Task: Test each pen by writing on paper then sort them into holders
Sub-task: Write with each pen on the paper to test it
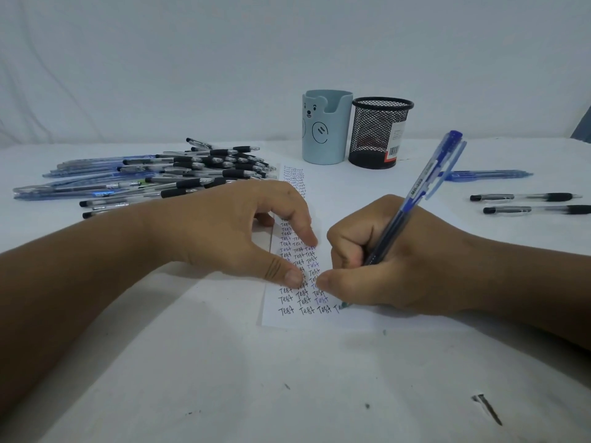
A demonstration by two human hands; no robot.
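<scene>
We see right hand (pixel 399 260), fingers curled tight round blue plastic click pen (pixel 415 199), tip on white paper strip (pixel 289 318) near us. Left hand (pixel 243 228), fingers spread, presses strip.

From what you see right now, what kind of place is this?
Probably a makeshift work table set up for sorting pens, not a proper office. A white cloth covers the table and the wall behind. On it lie a pile of pens, a strip of paper filled with "Test", and two empty pen holders.
</scene>
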